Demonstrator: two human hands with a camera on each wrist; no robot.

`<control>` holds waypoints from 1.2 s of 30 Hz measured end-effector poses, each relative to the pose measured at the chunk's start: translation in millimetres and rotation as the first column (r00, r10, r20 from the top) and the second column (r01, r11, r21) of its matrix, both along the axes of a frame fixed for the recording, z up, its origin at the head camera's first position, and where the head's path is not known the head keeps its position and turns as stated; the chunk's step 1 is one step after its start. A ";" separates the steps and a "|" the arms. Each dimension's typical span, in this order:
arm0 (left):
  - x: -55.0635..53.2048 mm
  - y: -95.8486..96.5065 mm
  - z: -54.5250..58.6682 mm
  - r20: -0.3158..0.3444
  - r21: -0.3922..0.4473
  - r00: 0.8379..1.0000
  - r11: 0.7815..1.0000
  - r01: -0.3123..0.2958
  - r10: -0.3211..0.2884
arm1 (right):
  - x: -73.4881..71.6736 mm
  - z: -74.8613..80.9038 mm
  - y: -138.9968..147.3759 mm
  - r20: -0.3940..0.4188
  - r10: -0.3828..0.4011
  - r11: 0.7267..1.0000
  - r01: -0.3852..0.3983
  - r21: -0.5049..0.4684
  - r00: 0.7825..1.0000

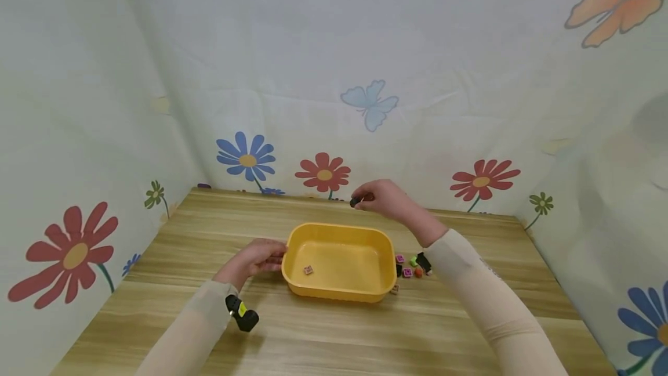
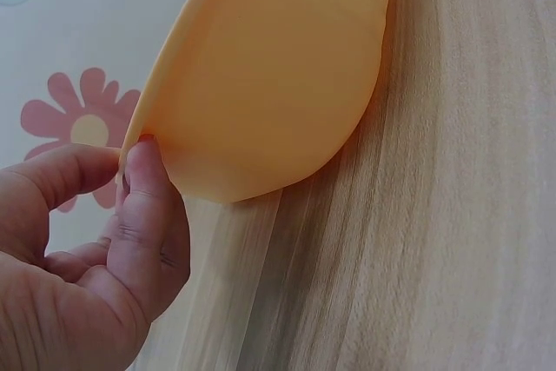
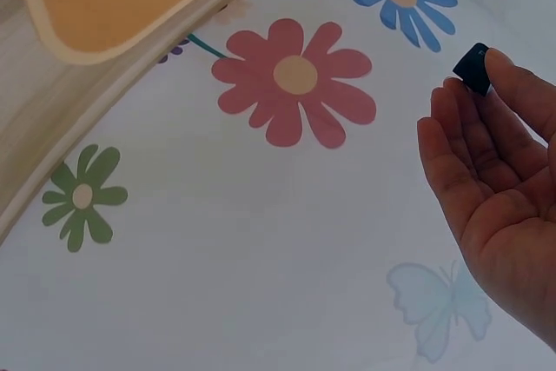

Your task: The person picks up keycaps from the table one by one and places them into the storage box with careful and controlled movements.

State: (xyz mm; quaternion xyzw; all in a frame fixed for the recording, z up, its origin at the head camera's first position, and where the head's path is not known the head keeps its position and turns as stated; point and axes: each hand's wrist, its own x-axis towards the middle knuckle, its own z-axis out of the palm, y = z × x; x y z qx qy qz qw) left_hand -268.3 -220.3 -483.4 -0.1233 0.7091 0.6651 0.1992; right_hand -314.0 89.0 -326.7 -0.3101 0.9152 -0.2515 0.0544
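A yellow plastic basin (image 1: 341, 293) stands on the wooden table, with one small pinkish-brown square piece (image 1: 308, 270) on its floor near the left end. My left hand (image 1: 261, 255) pinches the basin's left rim between thumb and fingers, as the left wrist view shows up close. Above and beyond the basin's far edge is my right hand (image 1: 383, 197). Between its thumb and fingertips it pinches a small black block (image 3: 473, 69); the block's finer shape is too small to tell.
Right of the basin lie magenta pieces (image 1: 407, 272), a green piece (image 1: 413, 261), an orange-red piece (image 1: 418, 272) and black pieces, partly behind the right forearm. A tan piece (image 1: 395, 289) sits by the basin's right corner. A flowered curtain (image 1: 292, 103) surrounds the table (image 1: 313, 335).
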 end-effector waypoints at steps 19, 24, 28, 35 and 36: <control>0.5 -0.1 3.2 0.000 0.014 0.999 0.999 0.034 -0.034 | -10.4 -20.9 -25.0 0.029 0.091 0.996 -0.091 0.003 0.995; 1.0 0.1 4.0 0.007 0.002 1.000 1.000 0.027 -0.027 | -13.4 -30.0 -31.9 0.030 0.127 0.992 -0.127 0.020 0.991; 1.1 0.6 4.6 0.014 0.000 1.000 1.000 0.019 -0.019 | -15.0 -37.6 -36.4 0.034 0.141 0.988 -0.142 0.052 0.989; 1.5 0.5 3.0 0.008 -0.002 1.000 1.000 0.014 -0.014 | -17.4 -47.9 -46.4 0.064 0.145 0.984 -0.151 0.098 0.987; 1.6 0.3 2.5 0.008 0.000 1.000 1.000 0.014 -0.014 | -17.6 -49.2 -47.9 0.064 0.151 0.982 -0.157 0.103 0.986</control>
